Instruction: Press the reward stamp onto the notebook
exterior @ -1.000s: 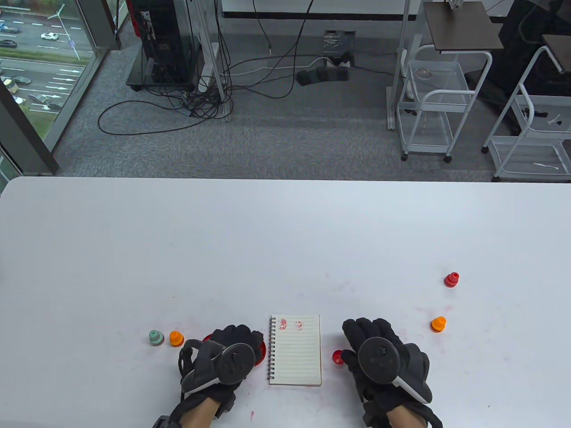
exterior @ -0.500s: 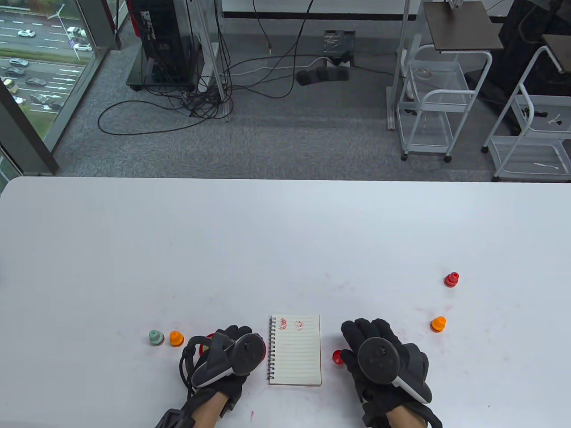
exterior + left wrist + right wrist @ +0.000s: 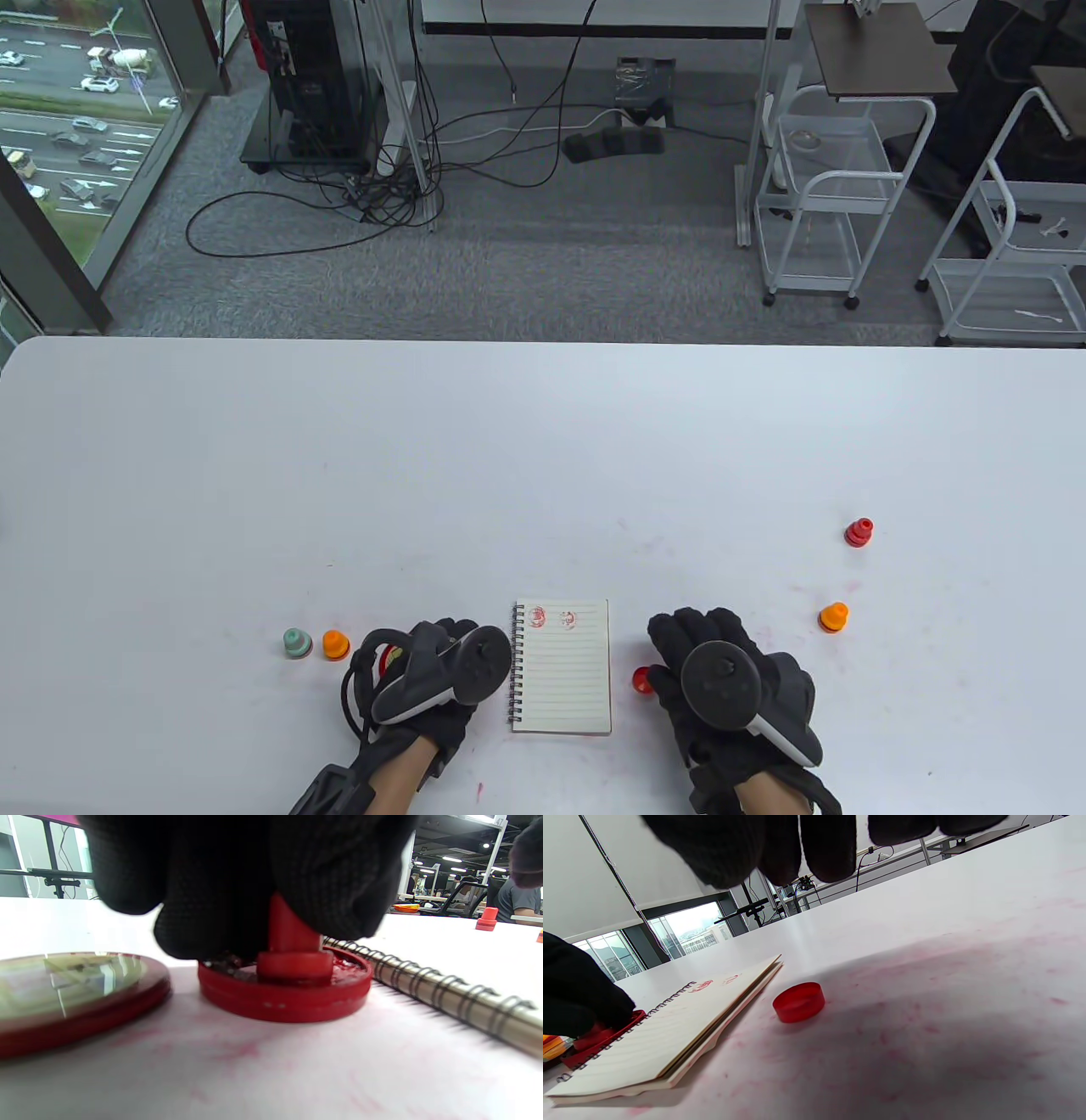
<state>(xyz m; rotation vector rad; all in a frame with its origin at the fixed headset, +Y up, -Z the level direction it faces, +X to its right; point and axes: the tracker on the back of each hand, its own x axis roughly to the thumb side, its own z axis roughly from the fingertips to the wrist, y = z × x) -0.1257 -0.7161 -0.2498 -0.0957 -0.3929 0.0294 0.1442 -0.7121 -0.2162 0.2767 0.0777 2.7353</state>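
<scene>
A small spiral notebook point(image 3: 562, 666) lies open near the table's front edge, with two red stamp marks at the top of its lined page; it also shows in the right wrist view point(image 3: 670, 1027). My left hand point(image 3: 433, 671) is just left of it and grips a red stamp point(image 3: 292, 942), pressing it into a round red ink pad point(image 3: 284, 993). The pad's lid point(image 3: 72, 993) lies beside it. My right hand point(image 3: 721, 679) rests empty on the table right of the notebook, fingers loose above a small red cap point(image 3: 799, 1002).
A green stamp point(image 3: 297, 643) and an orange stamp point(image 3: 336, 644) stand left of my left hand. An orange stamp point(image 3: 833, 617) and a red stamp point(image 3: 859, 532) stand at the right. The white table point(image 3: 509, 475) has faint red ink smears.
My left hand has rolled to the right over the ink pad, its tracker tilting toward the notebook. My right hand and the notebook have not moved.
</scene>
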